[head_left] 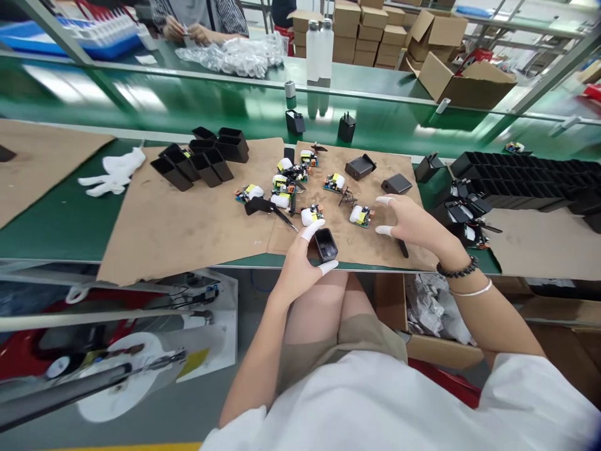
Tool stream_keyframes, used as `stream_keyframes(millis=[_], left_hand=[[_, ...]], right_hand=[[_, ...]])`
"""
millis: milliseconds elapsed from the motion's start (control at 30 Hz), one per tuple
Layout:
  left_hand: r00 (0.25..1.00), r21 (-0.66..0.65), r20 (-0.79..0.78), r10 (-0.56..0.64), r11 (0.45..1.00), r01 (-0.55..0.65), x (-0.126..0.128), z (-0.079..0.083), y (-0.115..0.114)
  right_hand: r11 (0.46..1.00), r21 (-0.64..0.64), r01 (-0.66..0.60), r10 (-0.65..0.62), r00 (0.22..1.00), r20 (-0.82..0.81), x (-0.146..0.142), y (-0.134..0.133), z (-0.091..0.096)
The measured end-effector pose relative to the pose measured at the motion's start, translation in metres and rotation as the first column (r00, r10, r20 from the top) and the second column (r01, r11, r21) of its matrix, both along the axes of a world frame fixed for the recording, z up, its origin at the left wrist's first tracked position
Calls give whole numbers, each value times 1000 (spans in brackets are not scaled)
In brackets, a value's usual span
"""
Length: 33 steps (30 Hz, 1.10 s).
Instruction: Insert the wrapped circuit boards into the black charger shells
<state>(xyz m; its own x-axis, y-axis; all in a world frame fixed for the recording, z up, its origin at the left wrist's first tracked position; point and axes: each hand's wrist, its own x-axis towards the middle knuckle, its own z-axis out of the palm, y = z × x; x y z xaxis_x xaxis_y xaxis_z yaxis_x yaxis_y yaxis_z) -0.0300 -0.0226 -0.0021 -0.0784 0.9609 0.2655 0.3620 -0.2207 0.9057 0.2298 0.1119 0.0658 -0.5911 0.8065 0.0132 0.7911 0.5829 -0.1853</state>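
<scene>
My left hand [303,257], with white finger cots on thumb and forefinger, is closed round an open black plastic charger shell [325,243] at the near edge of the brown cardboard sheet [188,219]. My right hand [413,222] hovers open, fingers spread, just right of a small circuit board [361,215] and near a black tool [402,248] lying on the cardboard. Several more circuit boards [291,178] with white and yellow parts lie scattered in front of both hands.
Empty black shells [201,160] cluster at the left, more [516,178] in rows at the right. A white glove [117,172] lies on the green bench. Two chargers [346,127] and two bottles [319,41] stand behind. A person [197,22] works at the far side; cartons [464,78] are stacked.
</scene>
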Motion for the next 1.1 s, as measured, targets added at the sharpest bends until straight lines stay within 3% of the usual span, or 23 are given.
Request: stream_keyframes(millis=[133, 300, 367, 433, 500, 567, 667, 800, 900, 967, 1100], left_hand=[[999, -17, -28, 17, 1000, -18, -1, -6, 1], [1000, -30, 0, 17, 999, -17, -2, -11, 4], [1000, -25, 25, 14, 1000, -14, -2, -11, 5], [998, -15, 59, 14, 1000, -13, 0, -11, 6], [994, 2, 105, 3, 1000, -3, 2, -10, 5], [988, 16, 155, -14, 1000, 12, 7, -7, 2], [979, 50, 203, -32, 999, 22, 16, 3, -10], [985, 119, 163, -48, 993, 28, 27, 27, -31], [994, 208, 99, -54, 978, 33, 33, 46, -44], [995, 266, 78, -59, 963, 36, 34, 56, -49], [998, 330, 27, -51, 943, 39, 35, 65, -54]], right_hand=[[999, -47, 17, -6, 978, 210, -44, 9, 10], [992, -123, 39, -11, 975, 221, -57, 31, 20], [962, -268, 54, -33, 996, 82, -49, 36, 21], [892, -451, 24, -128, 971, -200, -39, 31, 18], [810, -580, -88, -265, 828, -495, -31, 15, 12], [759, -614, -218, -376, 623, -686, -28, -12, 5], [784, -543, -300, -418, 392, -820, -31, -58, 0], [880, -363, -306, -288, 264, -920, -39, -105, 4], [924, -209, -321, -118, 280, -953, -42, -120, 9], [922, -137, -363, -17, 314, -949, -42, -124, 11], [908, -111, -405, 37, 341, -939, -37, -125, 13]])
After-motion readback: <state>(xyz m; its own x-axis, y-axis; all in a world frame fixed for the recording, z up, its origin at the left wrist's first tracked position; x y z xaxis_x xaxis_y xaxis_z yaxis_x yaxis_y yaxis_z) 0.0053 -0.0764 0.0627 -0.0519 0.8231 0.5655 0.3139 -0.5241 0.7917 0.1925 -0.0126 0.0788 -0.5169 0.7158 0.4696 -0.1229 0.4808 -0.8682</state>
